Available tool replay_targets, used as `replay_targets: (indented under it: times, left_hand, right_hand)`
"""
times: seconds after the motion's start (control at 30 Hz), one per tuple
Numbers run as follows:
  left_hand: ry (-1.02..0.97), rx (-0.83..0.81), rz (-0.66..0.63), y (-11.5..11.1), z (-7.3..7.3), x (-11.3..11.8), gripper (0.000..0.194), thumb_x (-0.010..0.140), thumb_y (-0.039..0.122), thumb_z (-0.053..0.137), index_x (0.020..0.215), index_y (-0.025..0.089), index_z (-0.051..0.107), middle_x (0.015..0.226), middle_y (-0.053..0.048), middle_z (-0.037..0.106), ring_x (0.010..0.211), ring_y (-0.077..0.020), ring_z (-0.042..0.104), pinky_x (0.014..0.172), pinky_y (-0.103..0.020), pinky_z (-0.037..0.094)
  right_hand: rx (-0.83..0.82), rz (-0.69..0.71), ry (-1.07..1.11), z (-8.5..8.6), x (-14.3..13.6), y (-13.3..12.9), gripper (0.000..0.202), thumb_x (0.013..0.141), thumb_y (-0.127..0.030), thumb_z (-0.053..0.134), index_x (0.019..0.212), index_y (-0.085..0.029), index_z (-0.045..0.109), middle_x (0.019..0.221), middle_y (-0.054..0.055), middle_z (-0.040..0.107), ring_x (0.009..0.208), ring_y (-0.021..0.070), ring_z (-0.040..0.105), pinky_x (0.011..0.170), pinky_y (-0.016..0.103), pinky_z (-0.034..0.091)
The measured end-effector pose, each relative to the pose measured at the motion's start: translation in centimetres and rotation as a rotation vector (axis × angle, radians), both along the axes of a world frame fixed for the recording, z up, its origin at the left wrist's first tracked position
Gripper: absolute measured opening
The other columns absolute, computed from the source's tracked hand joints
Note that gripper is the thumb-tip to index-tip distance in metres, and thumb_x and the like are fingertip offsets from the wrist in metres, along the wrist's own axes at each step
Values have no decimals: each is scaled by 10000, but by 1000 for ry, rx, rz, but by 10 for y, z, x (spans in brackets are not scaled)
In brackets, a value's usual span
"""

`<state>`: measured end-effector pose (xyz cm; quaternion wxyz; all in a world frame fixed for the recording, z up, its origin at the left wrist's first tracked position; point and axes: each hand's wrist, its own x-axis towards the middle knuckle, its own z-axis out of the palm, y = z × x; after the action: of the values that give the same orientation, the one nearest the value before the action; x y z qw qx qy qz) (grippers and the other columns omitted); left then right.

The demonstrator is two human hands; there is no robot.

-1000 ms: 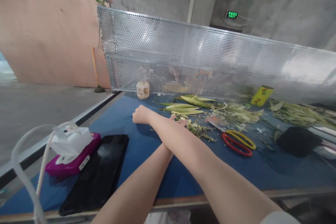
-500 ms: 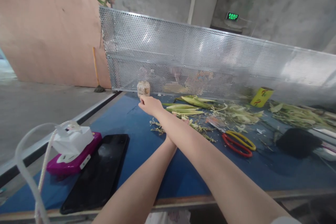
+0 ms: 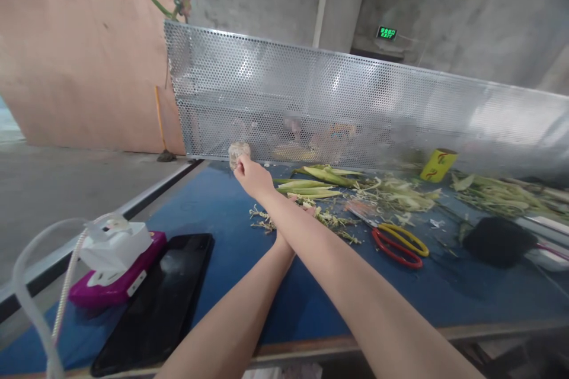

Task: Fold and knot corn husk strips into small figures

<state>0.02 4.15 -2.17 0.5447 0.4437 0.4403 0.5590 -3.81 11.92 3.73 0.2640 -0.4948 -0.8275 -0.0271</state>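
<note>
My right hand [image 3: 254,180] reaches across to the left, its fingers curled closed in front of a clear jar [image 3: 238,151] with pale contents. The hand overlaps the jar's lower part, and whatever the fingers hold is hidden. Beneath the right forearm lies my left hand [image 3: 307,207], mostly covered, with only some fingers showing among small pale flower sprigs [image 3: 331,217]. Whether those fingers grip anything I cannot make out. Just beyond are long green husk-like leaves [image 3: 309,188]. To the right rest scissors [image 3: 400,244] with one red and one yellow handle.
A black phone [image 3: 155,302] and a magenta power strip [image 3: 118,287] with a white plug and cables occupy the left front. Perforated metal sheeting [image 3: 284,89] borders the back of the blue table [image 3: 213,207]. Rightward are shredded leaves [image 3: 400,195], a yellow can-like object [image 3: 438,164] and a dark round object [image 3: 498,241].
The view has shifted slightly. My right hand has moved a little closer to the jar and now covers more of its lower part. My left hand stays under the right forearm.
</note>
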Motion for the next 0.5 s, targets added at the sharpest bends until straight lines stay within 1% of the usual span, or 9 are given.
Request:
replay_targets:
  times: [0.17,0.3,0.37,0.43,0.5]
  left_hand:
    - [43,-4,-95,-1,0,3,304,836,306,474,1105,168,509,1124,-84,535,940,-182,551,789,-389,476]
    - [51,-11,-118,0,-1,4,289,839,308,467,1091,176,520,1124,-82,537,937,-179,550,791,-380,476]
    - [53,-9,-114,1,-2,4,282,839,302,468,1086,176,523,1112,-79,543,926,-175,554,783,-372,479]
    - [56,-8,-107,1,-1,4,278,838,285,475,1089,175,518,1085,-78,554,895,-164,562,768,-364,485]
    - [55,-3,-96,1,-1,4,279,836,283,479,1088,170,518,1076,-74,557,890,-166,564,763,-361,487]
  right_hand:
    - [-96,39,-72,-5,4,-2,194,813,-319,331,872,-222,488,847,15,629,692,168,559,543,245,367]
    - [-112,64,-129,-9,7,-2,198,817,-298,327,900,-214,487,882,28,634,732,168,565,542,238,359]
    - [-114,96,-171,-9,6,-4,176,808,-293,364,900,-214,492,881,24,640,736,167,568,553,237,364]
    - [-100,122,-207,-8,4,-6,167,811,-279,379,912,-213,494,879,29,647,741,173,575,575,247,374]
    - [-66,128,-224,-6,0,-9,186,833,-264,352,953,-212,484,916,46,648,778,186,580,609,267,385]
